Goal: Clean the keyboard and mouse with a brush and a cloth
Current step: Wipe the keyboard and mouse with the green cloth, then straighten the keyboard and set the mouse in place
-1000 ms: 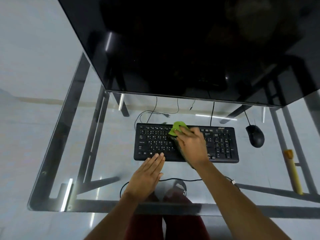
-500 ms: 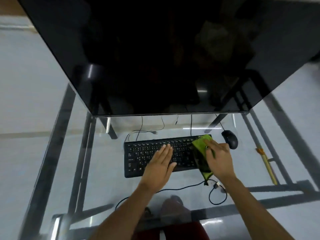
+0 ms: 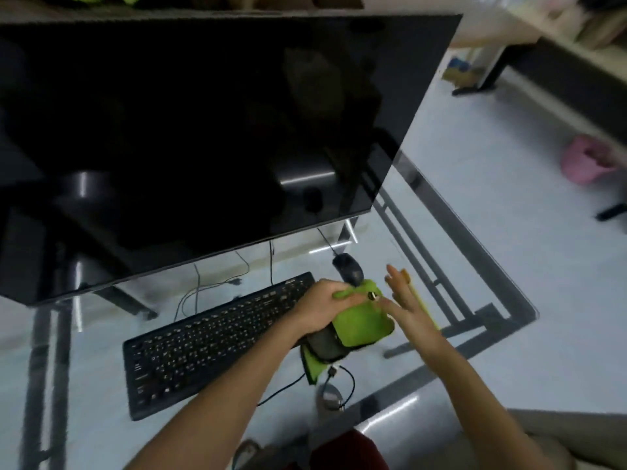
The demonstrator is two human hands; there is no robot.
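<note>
- Keyboard: black full-size keyboard (image 3: 217, 340) lies flat on the glass-topped desk (image 3: 424, 252), set diagonally, its right end under the two hands.
- Cloth: bright green cloth (image 3: 361, 325) is bunched over the keyboard's right end; a dark patch shows at its lower edge and a corner hangs down toward the desk's near edge.
- Left hand (image 3: 322, 308): fingers curled round the upper fold of the green cloth, gripping it.
- Right hand (image 3: 409, 308): fingers straight and spread, released, holding nothing; the palm lies just beside the cloth's right side. A ring shows on one finger next to the cloth.
- Mouse: black corded mouse (image 3: 347, 268) sits on the desk just beyond the cloth, its cable running up under the large black monitor (image 3: 203, 130).
- Brush: a yellow, stick-like object (image 3: 422, 301) lies on the desk behind the right hand, mostly hidden; I cannot tell for certain that it is the brush.
- Loose black cable with a small connector (image 3: 334, 371) lies on the glass below the cloth.
- Pink container (image 3: 585, 159) stands on the floor at far right.
</note>
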